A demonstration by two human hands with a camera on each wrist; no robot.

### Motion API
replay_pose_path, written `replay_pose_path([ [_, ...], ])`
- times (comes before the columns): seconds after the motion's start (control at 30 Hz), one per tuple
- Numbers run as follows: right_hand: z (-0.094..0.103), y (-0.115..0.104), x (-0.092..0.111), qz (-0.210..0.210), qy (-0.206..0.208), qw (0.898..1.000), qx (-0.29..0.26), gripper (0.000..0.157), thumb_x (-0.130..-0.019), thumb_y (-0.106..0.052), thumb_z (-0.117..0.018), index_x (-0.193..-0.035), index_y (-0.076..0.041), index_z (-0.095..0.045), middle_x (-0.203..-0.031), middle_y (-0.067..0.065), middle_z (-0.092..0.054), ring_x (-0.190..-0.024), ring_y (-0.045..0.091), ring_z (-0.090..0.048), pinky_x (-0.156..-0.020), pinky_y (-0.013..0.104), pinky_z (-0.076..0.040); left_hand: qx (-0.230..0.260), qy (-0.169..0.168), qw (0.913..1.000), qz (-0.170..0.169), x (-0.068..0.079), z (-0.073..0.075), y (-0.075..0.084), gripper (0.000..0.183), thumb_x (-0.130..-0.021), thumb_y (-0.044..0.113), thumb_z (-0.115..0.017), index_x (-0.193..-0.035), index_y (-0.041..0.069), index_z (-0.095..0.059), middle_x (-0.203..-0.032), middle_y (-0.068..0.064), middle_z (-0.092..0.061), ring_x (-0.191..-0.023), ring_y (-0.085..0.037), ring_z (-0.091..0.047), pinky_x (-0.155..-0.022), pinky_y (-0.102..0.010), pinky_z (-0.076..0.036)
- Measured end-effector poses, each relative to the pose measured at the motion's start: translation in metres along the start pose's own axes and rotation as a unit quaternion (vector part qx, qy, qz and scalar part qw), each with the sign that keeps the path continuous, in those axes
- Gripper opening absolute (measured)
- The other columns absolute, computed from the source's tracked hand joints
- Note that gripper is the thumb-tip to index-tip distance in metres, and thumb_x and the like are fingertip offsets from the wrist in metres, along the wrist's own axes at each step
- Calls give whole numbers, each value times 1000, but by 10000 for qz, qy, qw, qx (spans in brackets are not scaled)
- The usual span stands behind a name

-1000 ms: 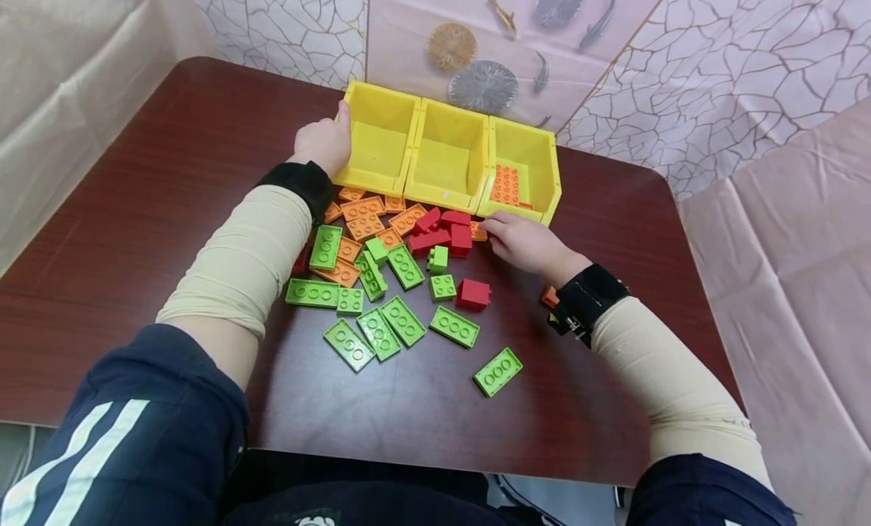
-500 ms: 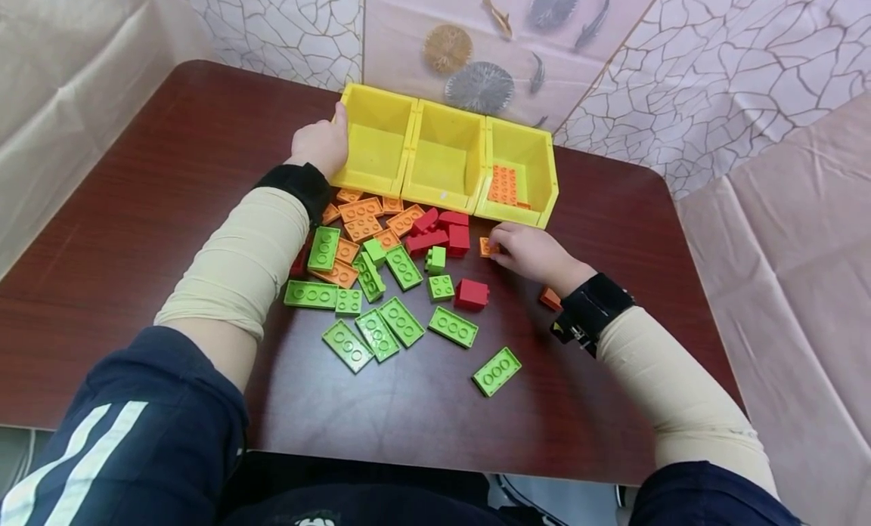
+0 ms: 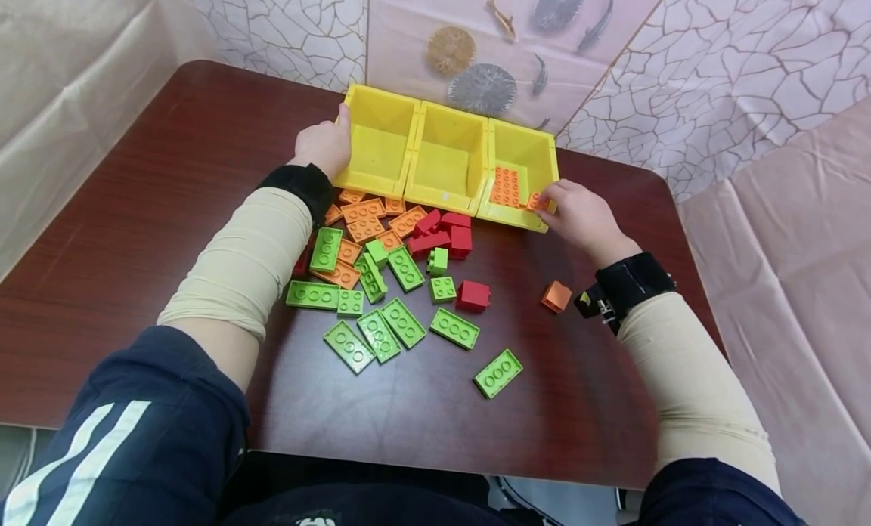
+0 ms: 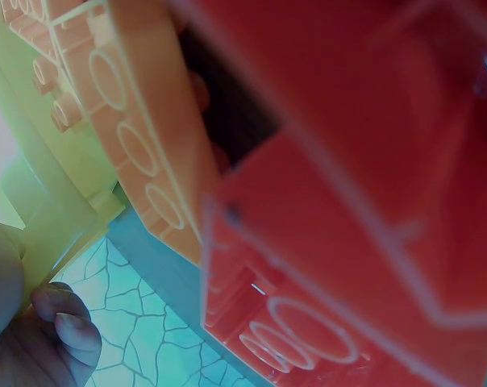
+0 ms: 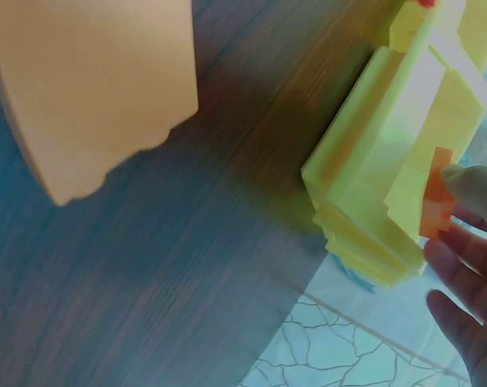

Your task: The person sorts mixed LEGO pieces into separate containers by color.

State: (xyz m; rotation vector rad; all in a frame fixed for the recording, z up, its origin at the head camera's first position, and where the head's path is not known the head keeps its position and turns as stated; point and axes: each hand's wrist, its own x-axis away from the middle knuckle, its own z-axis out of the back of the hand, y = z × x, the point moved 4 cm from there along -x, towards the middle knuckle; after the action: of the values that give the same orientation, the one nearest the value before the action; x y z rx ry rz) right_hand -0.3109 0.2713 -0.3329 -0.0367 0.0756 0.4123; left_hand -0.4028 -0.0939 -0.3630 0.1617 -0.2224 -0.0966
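Observation:
A yellow bin with three compartments (image 3: 445,208) stands at the back of the table. My left hand (image 3: 325,144) grips its left wall, and in the left wrist view the thumb and curled fingers (image 4: 66,322) pinch the yellow rim. At the right compartment, my right hand (image 3: 581,216) pinches a small orange toy brick (image 3: 534,202) just over the front wall. The right wrist view has that orange brick (image 5: 437,193) between thumb and fingers. A larger orange studded brick (image 3: 505,187) lies inside the same compartment.
Loose orange bricks (image 3: 364,228), red bricks (image 3: 429,242) and green bricks (image 3: 404,267) lie in front of the bin. One orange brick (image 3: 556,297) lies apart near my right wrist, and a green brick (image 3: 499,373) lies nearer the front edge.
My right hand picked the small orange brick off the table beside the red bricks and carried it right and back to the right compartment. The left hand stayed on the bin.

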Motion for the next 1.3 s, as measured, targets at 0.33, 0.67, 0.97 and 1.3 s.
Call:
replay_pose_path([
  [0.33, -4, -3, -21, 306, -216, 9950, 922, 17, -86, -17, -65, -88, -1, -60, -88, 16, -61, -93, 36, -51, -105, 55, -15, 49, 95, 9999, -7, 0, -2, 0, 60, -103, 21, -25, -147, 6, 14, -106, -21, -48, -89, -34, -49, -86, -47, -43],
  [0.67, -15, 10, -41, 263, -1297, 9897, 551, 13, -87, -12, -64, -96, -4, -67, -95, 14, -64, -99, 32, -51, -105, 59, -8, -19, 148, 9999, 26, -2, -1, 1, 57, -103, 15, -22, -147, 6, 12, -108, -21, -50, -88, -33, -51, -85, -46, -44],
  [0.97, -16, 10, -39, 418, -1504, 9859, 603, 17, -89, -12, -61, -101, -4, -71, -107, 18, -63, -110, 34, -48, -103, 61, -9, 13, 72, 9999, 70, -2, -2, 1, 58, -103, 16, -24, -147, 7, 13, -107, -20, -49, -90, -33, -50, -85, -46, -44],
  [1.3, -10, 1, -21, 627, -720, 9942, 504, 21, -92, -7, -52, -107, -1, -66, -112, 17, -61, -110, 33, -51, -104, 57, -15, 6, 75, 10000, -6, -2, -1, -1, 57, -103, 15, -22, -147, 5, 13, -106, -21, -50, -88, -34, -50, -84, -47, -44],
])
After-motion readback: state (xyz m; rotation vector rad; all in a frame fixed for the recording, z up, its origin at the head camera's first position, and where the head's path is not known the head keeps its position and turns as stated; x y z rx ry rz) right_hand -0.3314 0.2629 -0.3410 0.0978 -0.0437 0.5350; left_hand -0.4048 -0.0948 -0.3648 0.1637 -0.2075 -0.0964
